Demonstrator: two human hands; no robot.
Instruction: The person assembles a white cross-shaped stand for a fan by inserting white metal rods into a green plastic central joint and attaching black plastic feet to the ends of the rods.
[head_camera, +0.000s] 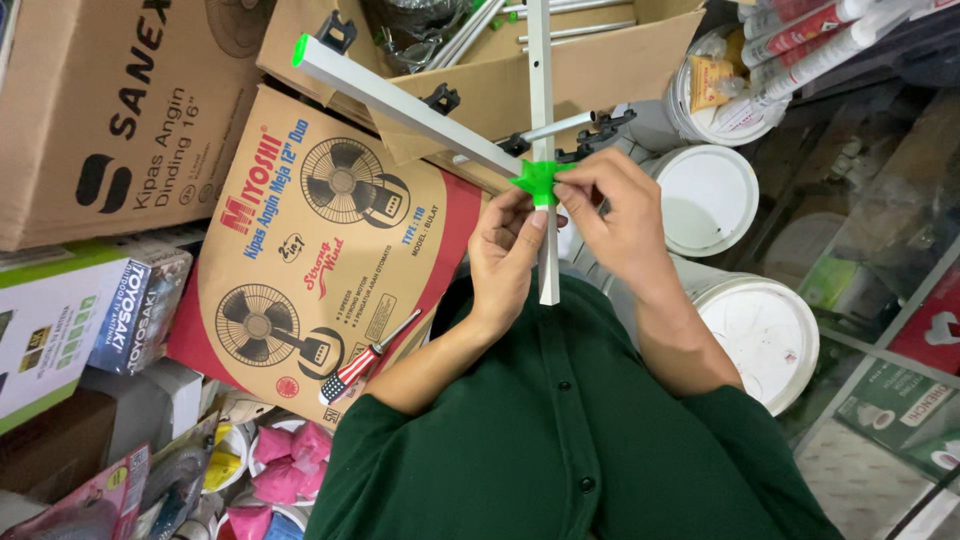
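Note:
A green plastic hub (540, 181) joins two white flat bars that cross in front of me. One bar (541, 110) runs straight up and down; the other bar (405, 105) slants up to the left and ends in a green cap (299, 50). My left hand (506, 257) pinches the hub from below, fingers beside the upright bar. My right hand (618, 222) grips the hub from the right. Black clips (442, 98) sit on the slanted bar.
A fan carton (320, 250) lies under the bars, with a striped-handle screwdriver (365, 360) on it. An open cardboard box (600, 65) of metal rods is behind. White lidded buckets (765, 335) stand at right. More boxes (110, 110) are stacked at left.

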